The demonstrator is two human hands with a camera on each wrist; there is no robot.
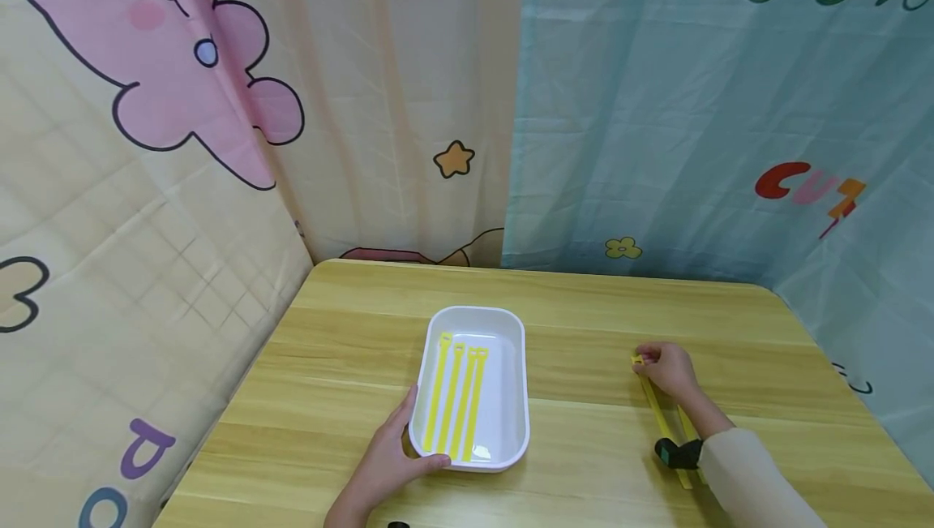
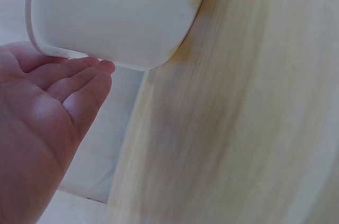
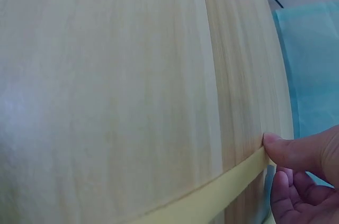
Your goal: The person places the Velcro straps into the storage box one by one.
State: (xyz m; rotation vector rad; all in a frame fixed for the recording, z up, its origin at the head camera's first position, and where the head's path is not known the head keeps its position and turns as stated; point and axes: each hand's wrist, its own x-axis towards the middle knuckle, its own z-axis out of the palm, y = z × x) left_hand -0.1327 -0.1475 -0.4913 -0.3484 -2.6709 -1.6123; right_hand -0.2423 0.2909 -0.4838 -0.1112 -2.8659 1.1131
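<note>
At its near left corner my left hand [image 1: 390,455] holds a white tray [image 1: 514,398], thumb at the near rim and fingers along the left side. The left wrist view shows those fingers [image 2: 79,81] against the tray's outer wall. Several yellow strips [image 1: 452,398] with looped ends lie lengthwise inside. Over on the right, my right hand [image 1: 670,370] pinches the far looped end of another yellow strip [image 1: 657,410] between thumb and fingers. One more yellow strip [image 1: 687,424] lies beside it, partly hidden under the wrist.
A wooden table [image 1: 584,447] carries everything. Printed curtains hang behind it and at both sides, with a blue curtain [image 1: 642,122] at the back right. A black wrist camera [image 1: 679,453] on the right wrist covers part of the strips. A small dark object [image 1: 398,525] shows at the bottom edge.
</note>
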